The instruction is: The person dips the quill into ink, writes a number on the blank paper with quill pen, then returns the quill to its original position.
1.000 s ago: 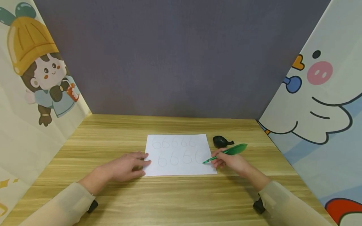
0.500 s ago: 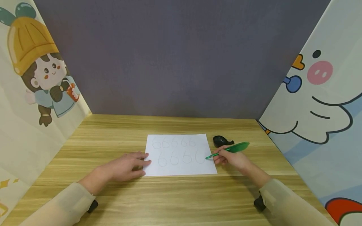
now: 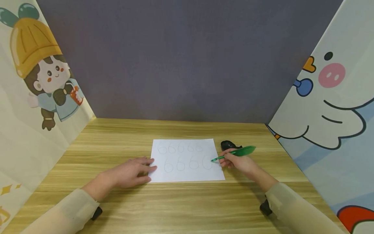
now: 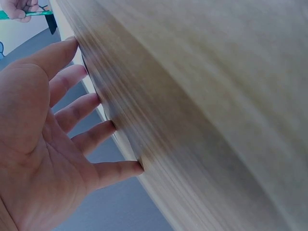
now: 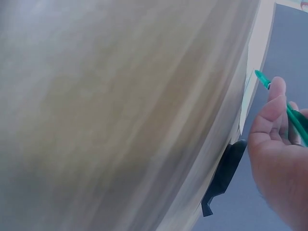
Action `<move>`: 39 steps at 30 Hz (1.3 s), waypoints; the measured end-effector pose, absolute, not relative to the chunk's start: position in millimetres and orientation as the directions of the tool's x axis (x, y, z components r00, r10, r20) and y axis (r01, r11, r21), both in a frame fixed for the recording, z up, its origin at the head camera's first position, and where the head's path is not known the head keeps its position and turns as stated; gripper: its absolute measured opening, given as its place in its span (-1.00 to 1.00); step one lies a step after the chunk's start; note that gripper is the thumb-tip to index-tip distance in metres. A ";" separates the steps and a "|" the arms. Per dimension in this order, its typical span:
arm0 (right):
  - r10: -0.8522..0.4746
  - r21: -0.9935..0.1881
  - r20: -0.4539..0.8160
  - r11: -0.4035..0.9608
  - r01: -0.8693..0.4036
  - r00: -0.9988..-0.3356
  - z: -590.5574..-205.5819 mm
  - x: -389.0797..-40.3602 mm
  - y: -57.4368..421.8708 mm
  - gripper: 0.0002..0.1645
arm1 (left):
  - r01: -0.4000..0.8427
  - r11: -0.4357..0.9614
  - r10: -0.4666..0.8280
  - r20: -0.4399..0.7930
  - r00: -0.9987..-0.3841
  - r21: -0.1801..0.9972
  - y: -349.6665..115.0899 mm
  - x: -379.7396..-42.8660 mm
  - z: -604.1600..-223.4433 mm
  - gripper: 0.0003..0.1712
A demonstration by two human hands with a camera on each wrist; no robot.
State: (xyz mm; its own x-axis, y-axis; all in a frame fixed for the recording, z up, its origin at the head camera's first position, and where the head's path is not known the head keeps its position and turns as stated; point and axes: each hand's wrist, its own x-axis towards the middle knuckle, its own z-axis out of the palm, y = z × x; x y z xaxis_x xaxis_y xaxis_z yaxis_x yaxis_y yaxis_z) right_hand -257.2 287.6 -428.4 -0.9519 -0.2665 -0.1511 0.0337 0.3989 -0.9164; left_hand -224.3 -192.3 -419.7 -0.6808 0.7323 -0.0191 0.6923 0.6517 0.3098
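A green pen (image 3: 243, 150) is being pinched by the right hand (image 3: 241, 162), its tip being held at the near row's rightmost figure (image 3: 207, 169) on the paper (image 3: 190, 176). The paper's left edge is being touched by the left hand (image 3: 132, 172), fingers spread. On the table (image 3: 181, 208), a black object (image 3: 228, 145) is being partly hidden beyond the right hand.

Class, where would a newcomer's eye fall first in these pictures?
Probably on the bright green pen in the right hand, its tip near the right edge of the white paper. Next, the two rows of faint 6-like marks on that paper. In the head view, a yellow-hatted cartoon also stands out at left.
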 end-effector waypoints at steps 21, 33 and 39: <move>-0.290 -0.925 -0.155 0.377 0.036 -0.944 -428.7 -262.0 274.3 -0.51 | 0.669 0.665 0.719 -0.043 -0.694 0.331 -191.0 -222.7 -417.1 -0.40; -0.296 -0.923 -0.138 0.384 0.014 -0.945 -428.1 -263.4 267.3 -0.53 | 0.679 0.659 0.726 -0.038 -0.686 0.323 -191.4 -223.4 -418.4 -0.39; -0.293 -0.920 -0.152 0.391 0.027 -0.944 -429.2 -264.0 265.5 -0.52 | 0.680 0.661 0.726 -0.039 -0.687 0.316 -190.8 -222.9 -418.0 -0.39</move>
State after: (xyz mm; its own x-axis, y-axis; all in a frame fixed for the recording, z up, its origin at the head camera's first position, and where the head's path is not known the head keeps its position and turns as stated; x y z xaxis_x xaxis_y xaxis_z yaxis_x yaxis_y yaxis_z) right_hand -264.0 265.5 -429.2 -0.9440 -0.2928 -0.1522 0.0270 0.3912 -0.9199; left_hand -222.9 -190.8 -418.0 -0.6871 0.7255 -0.0393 0.6802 0.6613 0.3164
